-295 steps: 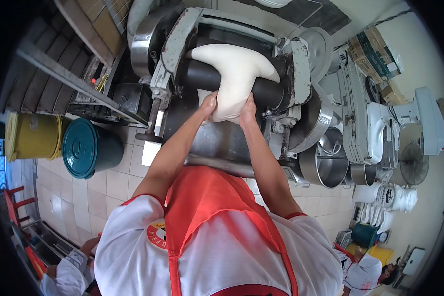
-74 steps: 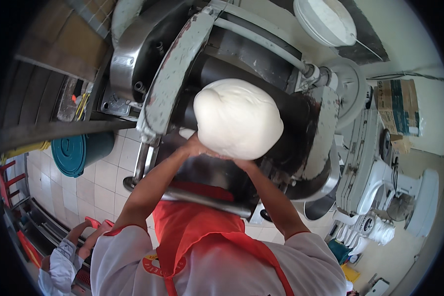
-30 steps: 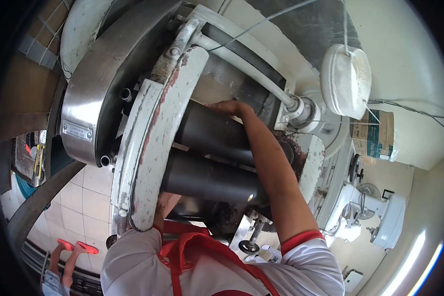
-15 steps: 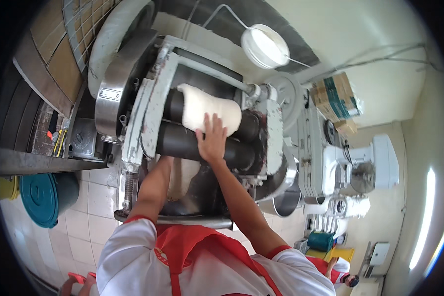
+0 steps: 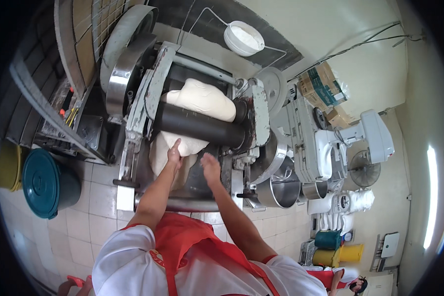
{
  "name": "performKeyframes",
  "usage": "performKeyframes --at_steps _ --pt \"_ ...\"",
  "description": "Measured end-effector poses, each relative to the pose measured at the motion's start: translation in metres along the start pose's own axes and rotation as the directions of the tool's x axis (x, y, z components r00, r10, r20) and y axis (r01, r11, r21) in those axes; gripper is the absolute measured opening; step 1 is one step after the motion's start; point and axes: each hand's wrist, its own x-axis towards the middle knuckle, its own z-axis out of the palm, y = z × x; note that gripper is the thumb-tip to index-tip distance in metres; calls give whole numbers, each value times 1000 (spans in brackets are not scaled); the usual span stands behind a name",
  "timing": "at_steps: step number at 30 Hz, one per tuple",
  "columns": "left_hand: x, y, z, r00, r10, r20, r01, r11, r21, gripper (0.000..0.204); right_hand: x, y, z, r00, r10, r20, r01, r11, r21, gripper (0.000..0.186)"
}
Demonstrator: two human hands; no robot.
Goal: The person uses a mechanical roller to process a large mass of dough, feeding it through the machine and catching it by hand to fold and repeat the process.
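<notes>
White dough (image 5: 202,101) lies bunched behind the dark front roller (image 5: 200,123) of a dough sheeter. Below that roller, more dough (image 5: 190,144) comes out and hangs toward the dark metal tray (image 5: 202,185), where a folded length of it rests. My left hand (image 5: 174,154) is closed on the edge of the emerging dough, its thumb showing on top and the other fingers partly hidden. To its right, my right hand (image 5: 211,167) hovers over the tray, apart from the dough, with fingers loosely bent and holding nothing.
A white bowl of flour (image 5: 244,38) sits in a wire holder behind the machine. Left stand a metal rack (image 5: 54,113) and a lidded teal bin (image 5: 44,182). Steel mixing bowls (image 5: 279,190) and a white mixer (image 5: 375,135) are right. A co-worker (image 5: 350,281) is at lower right.
My right hand has come off the dough atop the rollers and down over the tray. The dough has bunched behind the roller and emerges below it. My left hand now shows, holding it.
</notes>
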Motion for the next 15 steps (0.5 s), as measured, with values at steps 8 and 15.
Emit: performKeyframes --at_steps 8,15 --pt "-205 -5 -33 967 254 15 -218 798 561 43 69 15 13 982 190 -12 -174 922 346 45" --pt "-390 -26 -6 992 104 68 -117 598 793 30 56 16 53 555 270 787 -816 360 451 75"
